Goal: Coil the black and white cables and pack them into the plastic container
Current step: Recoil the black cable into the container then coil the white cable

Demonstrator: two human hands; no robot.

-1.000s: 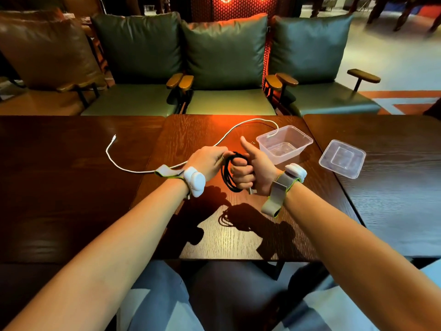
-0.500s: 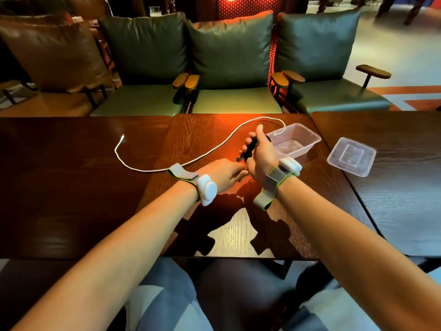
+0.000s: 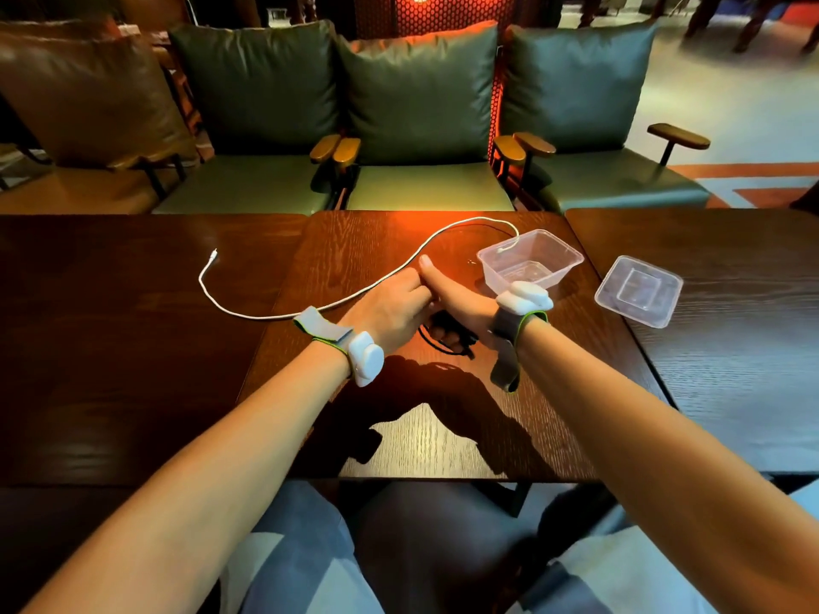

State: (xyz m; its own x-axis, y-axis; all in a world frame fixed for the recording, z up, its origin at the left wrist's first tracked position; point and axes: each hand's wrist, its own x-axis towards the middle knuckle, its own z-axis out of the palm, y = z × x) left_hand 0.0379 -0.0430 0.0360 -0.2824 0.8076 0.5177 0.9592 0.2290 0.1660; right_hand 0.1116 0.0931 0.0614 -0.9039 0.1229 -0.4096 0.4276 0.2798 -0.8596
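Observation:
My right hand (image 3: 461, 303) grips the coiled black cable (image 3: 447, 336) low over the middle table, thumb pointing away from me; most of the coil is hidden under the hand. My left hand (image 3: 390, 303) lies against it from the left, its fingers on the coil, though whether they grip it is hidden. The white cable (image 3: 248, 310) trails uncoiled across the table from the left, and its far end hangs into the clear plastic container (image 3: 558, 263) just beyond my right hand.
The container's clear lid (image 3: 638, 290) lies on the right table. Three dark wooden tables (image 3: 443, 427) stand side by side with seams between them. Green and brown cushioned chairs (image 3: 425, 95) line the far side.
Both hands have dropped closer to the table and pressed together. The black coil, seen hanging in the open a second ago, is now mostly covered by my right hand.

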